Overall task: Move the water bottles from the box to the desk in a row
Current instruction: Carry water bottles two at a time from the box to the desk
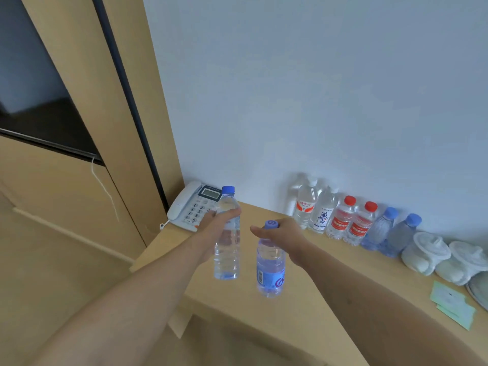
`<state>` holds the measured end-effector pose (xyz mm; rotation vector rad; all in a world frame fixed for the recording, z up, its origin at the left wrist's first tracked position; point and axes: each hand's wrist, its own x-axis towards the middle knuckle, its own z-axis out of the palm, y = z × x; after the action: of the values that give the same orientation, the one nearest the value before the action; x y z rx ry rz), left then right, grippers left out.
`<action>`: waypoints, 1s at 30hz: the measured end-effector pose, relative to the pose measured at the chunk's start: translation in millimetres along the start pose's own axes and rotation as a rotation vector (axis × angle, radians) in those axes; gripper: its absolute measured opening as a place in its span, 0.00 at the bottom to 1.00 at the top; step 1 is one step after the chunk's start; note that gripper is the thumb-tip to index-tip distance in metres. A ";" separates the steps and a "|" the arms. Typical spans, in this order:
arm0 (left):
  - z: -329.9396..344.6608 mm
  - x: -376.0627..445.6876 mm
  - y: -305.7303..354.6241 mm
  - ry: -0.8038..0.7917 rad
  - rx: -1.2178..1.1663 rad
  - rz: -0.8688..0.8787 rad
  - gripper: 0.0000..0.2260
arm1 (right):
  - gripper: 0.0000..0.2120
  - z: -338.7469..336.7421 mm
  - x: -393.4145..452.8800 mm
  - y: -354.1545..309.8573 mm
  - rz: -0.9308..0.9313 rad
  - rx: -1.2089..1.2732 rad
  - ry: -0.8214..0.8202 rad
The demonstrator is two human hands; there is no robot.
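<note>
Water bottles, two in transit at frame centre. Left hand grips the tall clear bottle round its shoulder; right hand pinches the blue-labelled bottle by its cap, both kept upright above the table, likely for setting down. Row of bottles stands along the wall, right of centre, presumably to be extended. Telephone sits at the left end. Box not visible.

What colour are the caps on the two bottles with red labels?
Red caps, seen in the head view.
</note>
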<state>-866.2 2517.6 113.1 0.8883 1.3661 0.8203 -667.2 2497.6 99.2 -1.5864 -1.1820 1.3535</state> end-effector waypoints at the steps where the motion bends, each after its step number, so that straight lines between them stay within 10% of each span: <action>1: 2.3 10.4 3.7 0.016 0.014 0.016 0.28 | 0.29 -1.6 8.3 0.7 0.007 -0.020 0.008; 30: 150.8 199.6 40.6 -0.149 0.430 0.160 0.27 | 0.19 -80.5 126.2 15.5 0.133 0.034 0.251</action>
<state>-705.7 2706.3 59.6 1.3798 1.3740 0.5720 -582.1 2615.3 59.8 -1.7772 -0.9125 1.2067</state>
